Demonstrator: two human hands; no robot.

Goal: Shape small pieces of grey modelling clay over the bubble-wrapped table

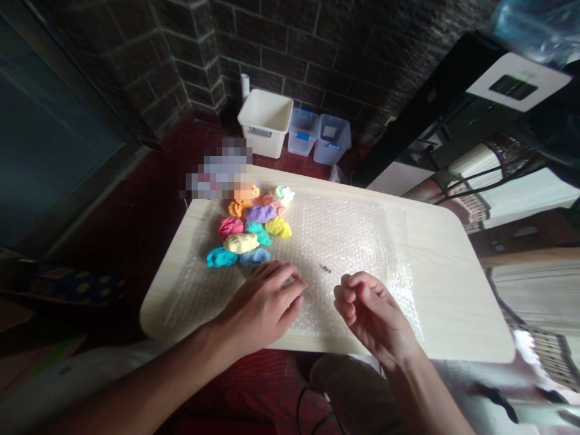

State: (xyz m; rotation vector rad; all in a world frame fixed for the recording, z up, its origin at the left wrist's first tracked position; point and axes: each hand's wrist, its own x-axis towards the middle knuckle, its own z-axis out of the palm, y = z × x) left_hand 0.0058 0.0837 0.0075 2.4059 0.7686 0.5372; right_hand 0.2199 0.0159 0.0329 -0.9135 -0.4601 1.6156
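L hand [272, 299] half-curled over bubble wrap [348, 235] on table [453, 272], near blue-grey lump [254, 257]; can't tell if it grips anything. R hand [374, 311] loosely curled, fingers bent in, contents unclear. Small dark item [325, 268] lies on wrap btwn hands; coloured lumps [260, 214] bunched at L side.

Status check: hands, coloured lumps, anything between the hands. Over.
Left hand near grey-blue lump, grip unclear. Right hand curled above bubble wrap, grip unclear. Coloured lumps clustered at left. Small dark item between hands.
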